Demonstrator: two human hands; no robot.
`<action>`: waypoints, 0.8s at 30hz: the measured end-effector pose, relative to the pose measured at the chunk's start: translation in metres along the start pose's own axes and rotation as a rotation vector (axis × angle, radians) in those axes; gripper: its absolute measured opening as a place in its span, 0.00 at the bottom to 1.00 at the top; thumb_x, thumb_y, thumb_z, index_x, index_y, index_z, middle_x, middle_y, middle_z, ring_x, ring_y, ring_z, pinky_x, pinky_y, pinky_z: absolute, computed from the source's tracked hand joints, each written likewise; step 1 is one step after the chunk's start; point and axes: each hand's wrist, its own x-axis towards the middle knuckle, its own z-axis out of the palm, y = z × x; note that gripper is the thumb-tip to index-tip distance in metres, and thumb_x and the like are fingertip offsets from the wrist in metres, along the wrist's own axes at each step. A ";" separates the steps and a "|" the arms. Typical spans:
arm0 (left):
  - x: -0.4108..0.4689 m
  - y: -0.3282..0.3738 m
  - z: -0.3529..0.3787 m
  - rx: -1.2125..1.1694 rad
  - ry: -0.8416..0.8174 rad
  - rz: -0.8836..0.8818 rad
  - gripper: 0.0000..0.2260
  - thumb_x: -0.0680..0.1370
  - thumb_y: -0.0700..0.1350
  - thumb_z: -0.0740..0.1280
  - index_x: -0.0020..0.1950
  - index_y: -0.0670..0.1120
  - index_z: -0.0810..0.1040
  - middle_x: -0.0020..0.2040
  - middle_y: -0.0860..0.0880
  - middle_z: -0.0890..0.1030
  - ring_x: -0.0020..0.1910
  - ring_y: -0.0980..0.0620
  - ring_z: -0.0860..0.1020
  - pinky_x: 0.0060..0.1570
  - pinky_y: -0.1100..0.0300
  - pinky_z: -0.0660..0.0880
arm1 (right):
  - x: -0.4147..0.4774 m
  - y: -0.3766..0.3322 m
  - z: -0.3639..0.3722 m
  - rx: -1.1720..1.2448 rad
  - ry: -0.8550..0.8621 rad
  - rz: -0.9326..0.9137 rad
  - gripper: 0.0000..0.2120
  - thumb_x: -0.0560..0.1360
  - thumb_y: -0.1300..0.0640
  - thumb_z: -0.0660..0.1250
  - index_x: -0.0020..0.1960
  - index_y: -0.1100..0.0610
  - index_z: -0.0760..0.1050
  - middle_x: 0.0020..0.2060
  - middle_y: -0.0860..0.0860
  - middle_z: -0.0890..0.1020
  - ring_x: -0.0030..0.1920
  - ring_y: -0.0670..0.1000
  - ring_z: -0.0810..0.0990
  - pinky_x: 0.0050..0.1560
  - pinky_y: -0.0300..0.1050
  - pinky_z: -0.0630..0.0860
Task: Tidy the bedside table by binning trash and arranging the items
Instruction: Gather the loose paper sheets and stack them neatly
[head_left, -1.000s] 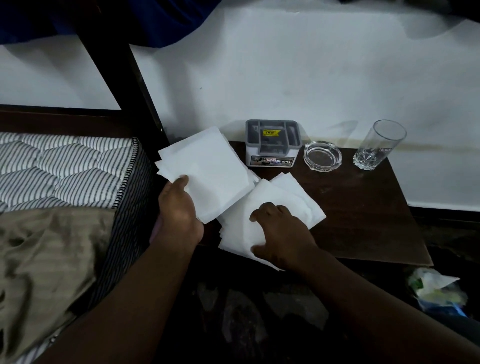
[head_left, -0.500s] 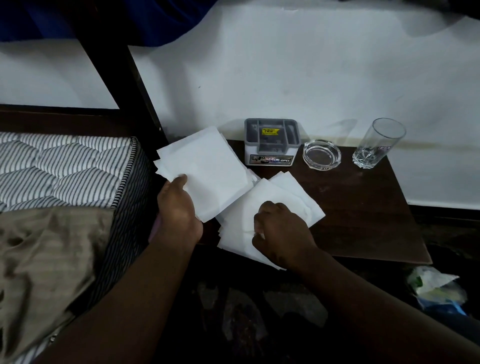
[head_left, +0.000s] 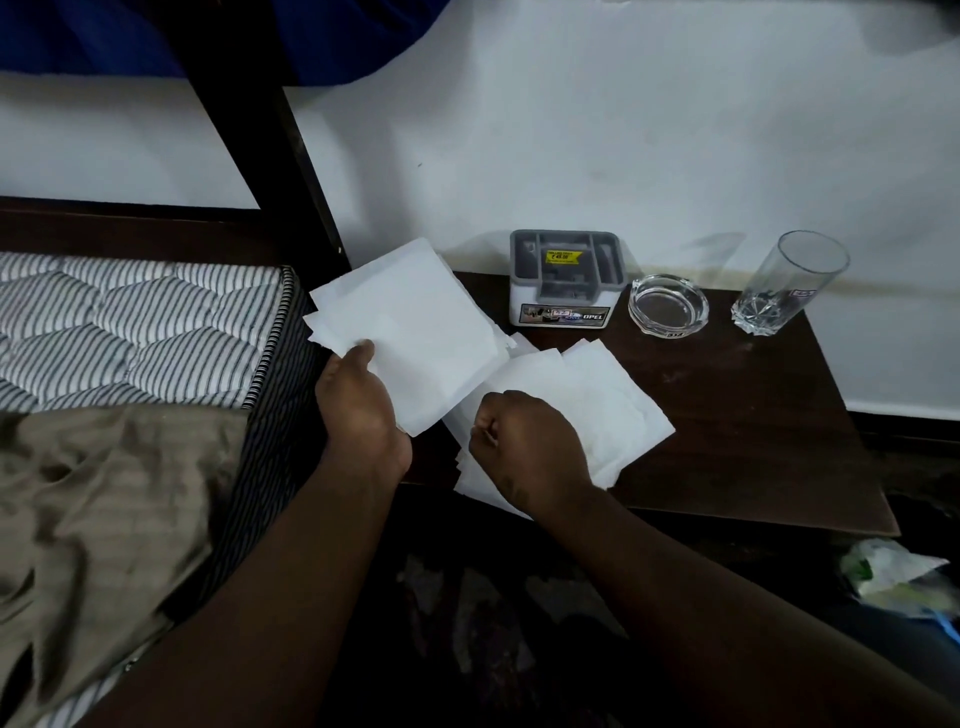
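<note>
Looking down from the head camera, the left hand (head_left: 363, 402) grips a stack of white napkins (head_left: 410, 332), thumb on top, held just above the left edge of the dark bedside table (head_left: 753, 415). The right hand (head_left: 530, 447) is curled closed, pinching the near edge of a second, messier pile of napkins (head_left: 608, 410) that lies on the table's front-left corner and hangs a bit over the edge. Along the back sit a grey organiser box (head_left: 565, 280), then a glass ashtray (head_left: 668, 309) just beside it, then an upright drinking glass (head_left: 789, 288). A striped mattress (head_left: 130, 327) is off to the left, and a crumpled plastic bag (head_left: 893, 577) lies on the floor at lower right.
</note>
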 end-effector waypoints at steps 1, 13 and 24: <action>0.001 0.001 -0.001 -0.003 0.000 0.000 0.08 0.81 0.45 0.67 0.55 0.52 0.85 0.54 0.52 0.88 0.54 0.48 0.86 0.51 0.51 0.84 | 0.001 -0.002 0.005 -0.012 -0.003 -0.005 0.06 0.75 0.54 0.66 0.42 0.55 0.77 0.39 0.50 0.80 0.41 0.52 0.79 0.40 0.49 0.77; 0.000 0.007 -0.001 -0.048 -0.004 -0.018 0.08 0.82 0.43 0.66 0.51 0.51 0.84 0.56 0.49 0.87 0.57 0.46 0.86 0.53 0.49 0.84 | 0.010 -0.011 0.024 -0.071 -0.010 0.036 0.21 0.72 0.45 0.73 0.58 0.56 0.77 0.49 0.55 0.82 0.50 0.57 0.81 0.45 0.47 0.77; -0.006 0.012 0.002 -0.048 -0.006 -0.044 0.08 0.83 0.43 0.66 0.50 0.50 0.84 0.58 0.47 0.87 0.58 0.43 0.85 0.60 0.42 0.82 | 0.013 -0.019 0.024 -0.256 0.009 -0.021 0.03 0.73 0.60 0.67 0.45 0.59 0.78 0.42 0.55 0.80 0.44 0.60 0.81 0.35 0.45 0.65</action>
